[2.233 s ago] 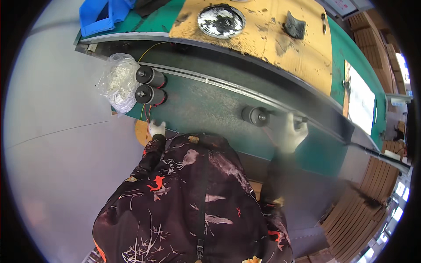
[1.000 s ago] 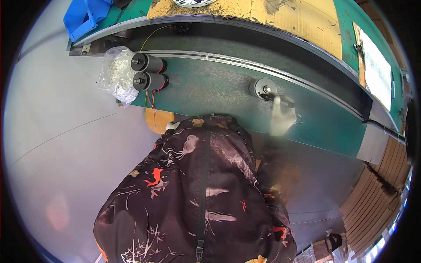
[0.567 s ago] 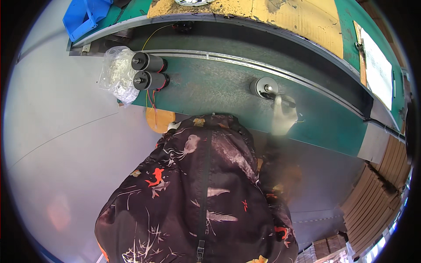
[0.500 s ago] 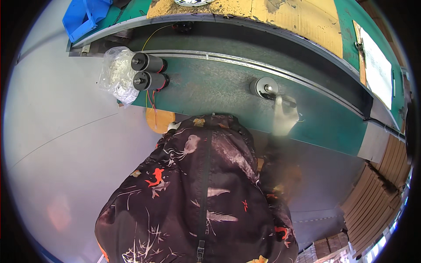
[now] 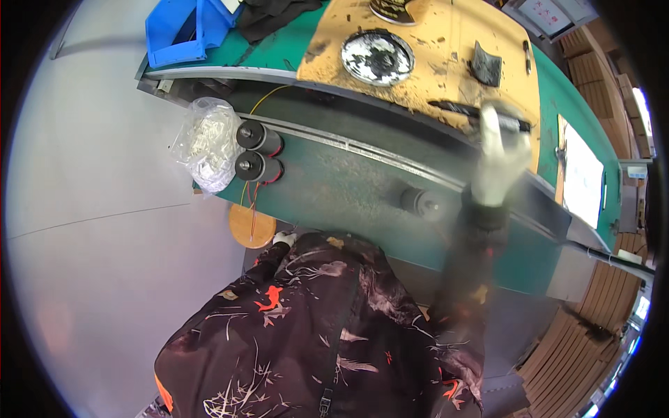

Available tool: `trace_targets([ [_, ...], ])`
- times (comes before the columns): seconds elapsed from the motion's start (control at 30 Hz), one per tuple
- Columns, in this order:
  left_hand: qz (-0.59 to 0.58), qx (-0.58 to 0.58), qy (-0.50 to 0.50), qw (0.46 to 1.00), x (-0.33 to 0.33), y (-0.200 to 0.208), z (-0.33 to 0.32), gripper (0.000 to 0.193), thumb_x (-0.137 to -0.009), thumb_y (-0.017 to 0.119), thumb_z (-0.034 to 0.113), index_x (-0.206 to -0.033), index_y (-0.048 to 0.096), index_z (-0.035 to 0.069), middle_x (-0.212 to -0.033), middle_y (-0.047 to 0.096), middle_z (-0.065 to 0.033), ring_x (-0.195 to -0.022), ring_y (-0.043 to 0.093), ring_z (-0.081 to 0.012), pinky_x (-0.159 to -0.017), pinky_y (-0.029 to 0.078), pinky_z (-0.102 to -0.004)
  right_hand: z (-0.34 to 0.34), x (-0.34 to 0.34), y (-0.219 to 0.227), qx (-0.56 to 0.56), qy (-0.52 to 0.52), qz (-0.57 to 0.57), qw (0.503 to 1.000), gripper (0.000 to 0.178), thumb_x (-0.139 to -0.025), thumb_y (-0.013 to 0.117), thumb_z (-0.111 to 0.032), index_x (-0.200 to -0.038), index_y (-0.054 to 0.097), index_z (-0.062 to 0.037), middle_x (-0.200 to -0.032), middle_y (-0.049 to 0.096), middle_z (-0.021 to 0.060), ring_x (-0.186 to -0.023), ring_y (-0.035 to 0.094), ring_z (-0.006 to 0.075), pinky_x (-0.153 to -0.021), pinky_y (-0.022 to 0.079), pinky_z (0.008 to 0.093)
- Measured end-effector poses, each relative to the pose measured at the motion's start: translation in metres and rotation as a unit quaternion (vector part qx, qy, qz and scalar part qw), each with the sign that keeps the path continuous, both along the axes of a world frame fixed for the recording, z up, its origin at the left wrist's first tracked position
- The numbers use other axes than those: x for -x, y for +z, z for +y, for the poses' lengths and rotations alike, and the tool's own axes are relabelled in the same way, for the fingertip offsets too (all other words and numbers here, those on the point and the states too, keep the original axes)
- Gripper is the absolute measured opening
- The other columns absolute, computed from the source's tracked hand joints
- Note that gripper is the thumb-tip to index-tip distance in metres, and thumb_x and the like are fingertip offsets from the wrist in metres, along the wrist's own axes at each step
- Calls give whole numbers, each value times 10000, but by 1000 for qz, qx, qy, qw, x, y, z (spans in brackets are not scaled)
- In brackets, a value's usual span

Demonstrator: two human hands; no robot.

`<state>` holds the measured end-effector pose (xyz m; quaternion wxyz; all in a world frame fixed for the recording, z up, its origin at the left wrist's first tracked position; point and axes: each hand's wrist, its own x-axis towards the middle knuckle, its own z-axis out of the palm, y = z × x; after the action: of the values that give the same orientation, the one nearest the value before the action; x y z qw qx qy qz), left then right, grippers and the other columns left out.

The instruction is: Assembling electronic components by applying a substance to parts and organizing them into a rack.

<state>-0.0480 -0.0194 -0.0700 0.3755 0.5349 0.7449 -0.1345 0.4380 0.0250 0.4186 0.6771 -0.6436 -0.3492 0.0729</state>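
One grey cylinder on green bench, just left of raised right hand

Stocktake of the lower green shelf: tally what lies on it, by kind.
Dark cylindrical motors: 3, two side by side on the left, one alone, blurred, near the right hand
Clear plastic bag of small pale parts: 1
Total: 4
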Motion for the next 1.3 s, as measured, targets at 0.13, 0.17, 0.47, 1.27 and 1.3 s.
trace_targets([
  [0.13,-28,17,42,999,9,-6,2,434,-755,730,434,-943,767,44,-872,752,-179,-881,737,-313,-822,562,-408,73,11,3,1,76,-35,996,156,-886,787,-134,-944,712,-11,-709,667,4,-600,573,46,-550,441,206],
  [0.17,-49,21,73,996,12,-10,3,384,-762,738,402,-908,764,48,-798,738,-142,-780,727,-272,-744,561,-389,85,12,1,-3,76,-50,996,158,-885,787,-143,-932,713,-12,-694,661,-1,-596,547,42,-546,430,210],
  [0.47,-144,65,203,966,46,-67,6,251,-779,761,301,-780,735,51,-625,672,-53,-529,643,-179,-533,507,-338,112,12,-9,123,51,-172,976,212,-881,792,-204,-904,715,-8,-662,654,4,-595,526,38,-565,441,216],
  [1.27,-19,-16,40,999,38,-39,-37,439,-737,769,511,-881,784,97,-817,763,-99,-801,746,-231,-764,559,-364,-166,29,-194,127,-169,154,965,140,-920,728,-91,-980,669,21,-738,673,32,-606,583,63,-571,478,218],
  [1.3,-15,-17,42,999,34,-26,-36,441,-735,770,512,-882,784,97,-816,763,-99,-799,746,-231,-763,560,-364,-166,30,-196,130,-163,160,965,144,-923,726,-96,-984,669,21,-745,677,37,-608,587,63,-572,479,219],
])
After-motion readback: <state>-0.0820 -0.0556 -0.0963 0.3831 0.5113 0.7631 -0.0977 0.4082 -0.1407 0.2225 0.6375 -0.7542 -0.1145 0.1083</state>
